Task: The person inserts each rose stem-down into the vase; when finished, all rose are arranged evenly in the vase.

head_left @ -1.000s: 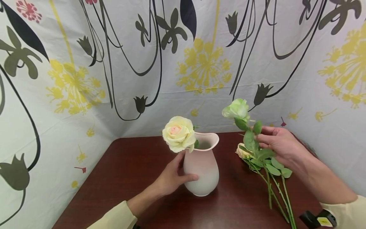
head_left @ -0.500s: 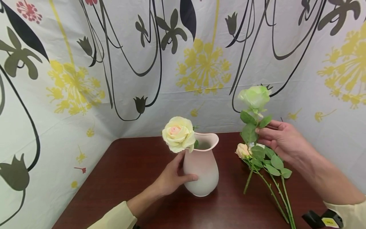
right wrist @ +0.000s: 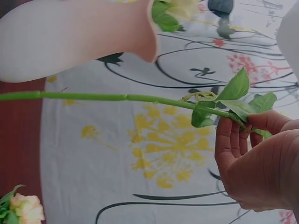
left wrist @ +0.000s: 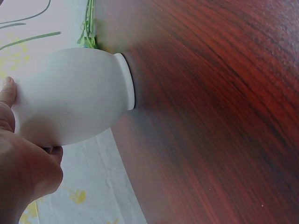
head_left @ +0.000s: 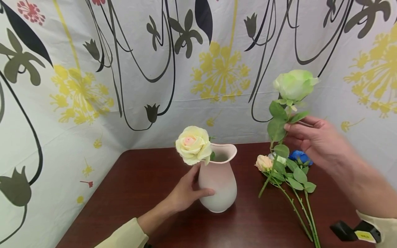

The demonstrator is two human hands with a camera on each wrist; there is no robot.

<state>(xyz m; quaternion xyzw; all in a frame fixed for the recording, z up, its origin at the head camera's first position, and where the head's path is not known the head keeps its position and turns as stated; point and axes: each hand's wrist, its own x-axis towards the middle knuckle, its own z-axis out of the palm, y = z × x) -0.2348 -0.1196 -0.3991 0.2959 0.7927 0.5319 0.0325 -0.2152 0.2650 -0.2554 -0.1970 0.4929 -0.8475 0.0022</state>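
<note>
Left hand is gripping the vase, right hand a rose. Lower right, an illegible label is showing.

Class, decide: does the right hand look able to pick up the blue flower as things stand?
Probably not yet: the right hand holds the green rose. The blue flower appears beside that hand in the head view, so letting go would likely clear the way.

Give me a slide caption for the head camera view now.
Left hand holds a pale vase with one cream rose; right hand holds a green-tinged rose.
</note>
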